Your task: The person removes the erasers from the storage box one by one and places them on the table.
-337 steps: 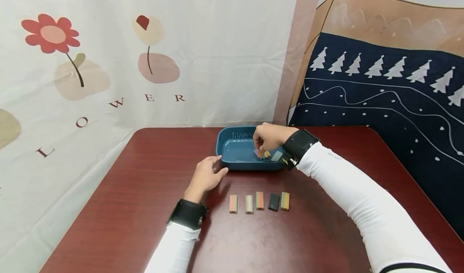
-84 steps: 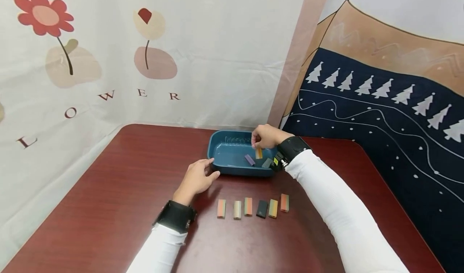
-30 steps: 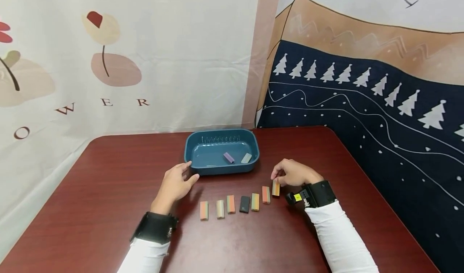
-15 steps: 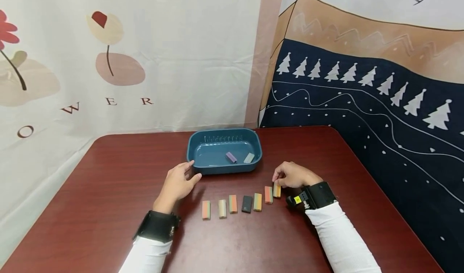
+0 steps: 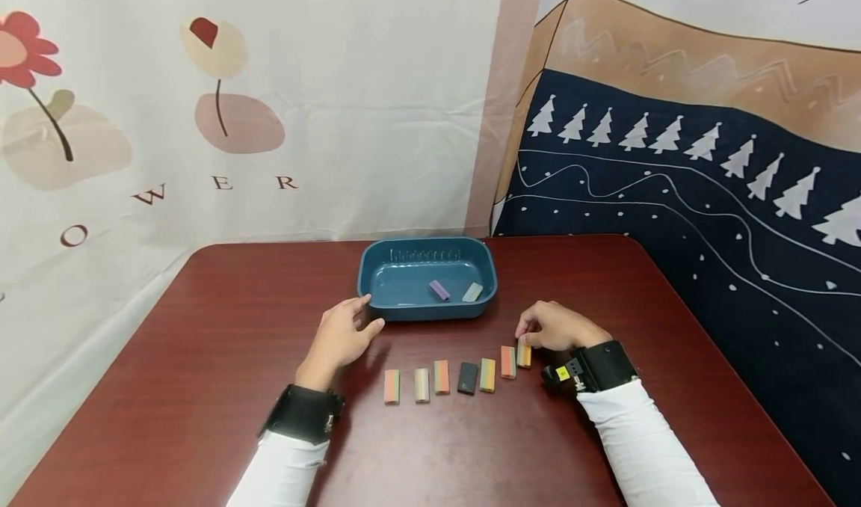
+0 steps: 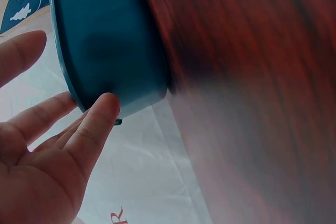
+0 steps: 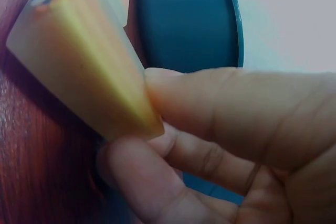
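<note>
The blue tray [image 5: 403,312] holds two blocks, one purple [image 5: 439,290] and one pale grey [image 5: 472,292]. Seven blocks stand in a row on the table [image 5: 202,357], against five in the earliest frame, when the right hand was inside the tray. The right hand [image 5: 553,326] pinches the yellow-orange end block [image 5: 524,354] on the table; the left hand [image 5: 339,335], fingers relaxed, touches the tray's corner.

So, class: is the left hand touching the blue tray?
Touching. The left wrist view shows the left hand with its thumb tip pressed against the outer wall of the blue tray, no gap between them.
</note>
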The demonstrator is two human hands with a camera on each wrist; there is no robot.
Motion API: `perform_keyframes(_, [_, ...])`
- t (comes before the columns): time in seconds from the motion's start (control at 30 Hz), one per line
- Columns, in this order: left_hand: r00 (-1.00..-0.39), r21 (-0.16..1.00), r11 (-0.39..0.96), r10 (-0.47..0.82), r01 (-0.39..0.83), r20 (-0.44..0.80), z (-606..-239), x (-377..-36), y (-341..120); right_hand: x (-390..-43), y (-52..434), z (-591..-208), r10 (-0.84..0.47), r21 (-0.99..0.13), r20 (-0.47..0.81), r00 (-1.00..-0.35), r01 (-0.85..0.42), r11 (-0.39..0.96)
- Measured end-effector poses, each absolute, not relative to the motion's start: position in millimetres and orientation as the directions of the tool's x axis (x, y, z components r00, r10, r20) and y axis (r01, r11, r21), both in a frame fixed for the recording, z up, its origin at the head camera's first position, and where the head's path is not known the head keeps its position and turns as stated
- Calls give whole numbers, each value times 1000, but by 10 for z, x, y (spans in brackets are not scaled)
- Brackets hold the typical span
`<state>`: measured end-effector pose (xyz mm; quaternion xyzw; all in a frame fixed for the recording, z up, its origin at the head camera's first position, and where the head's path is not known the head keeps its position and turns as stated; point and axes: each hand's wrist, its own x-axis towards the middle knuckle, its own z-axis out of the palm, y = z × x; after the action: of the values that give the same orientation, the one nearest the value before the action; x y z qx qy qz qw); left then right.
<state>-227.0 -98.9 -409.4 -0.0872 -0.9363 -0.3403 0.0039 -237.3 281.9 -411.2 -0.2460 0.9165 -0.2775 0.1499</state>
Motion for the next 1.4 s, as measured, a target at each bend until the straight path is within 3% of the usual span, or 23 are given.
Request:
perform_keyframes(0.63, [-985,656,738,161,162,63,-4079,-2272,-981,-2378,2815,-4077,-504,-582,-135,-853,-343,737])
perform_keyframes(0.93, [-986,657,738,157,152,53,-4079,-2287,-993,-2463,2685,-4005,-386,-553,88,-918,-367,748])
perform_keyframes(1.13, [-985,652,741,159,161,62,-4074,-2291,-997,-2629,2512,-3924,-363,-551,243,-900,-436,712])
perform_keyframes(1.4, [-985,660,734,157,162,67,-4087,-2297,-986,-2915,2318,-3747,-489,-506,212,-846,-523,686])
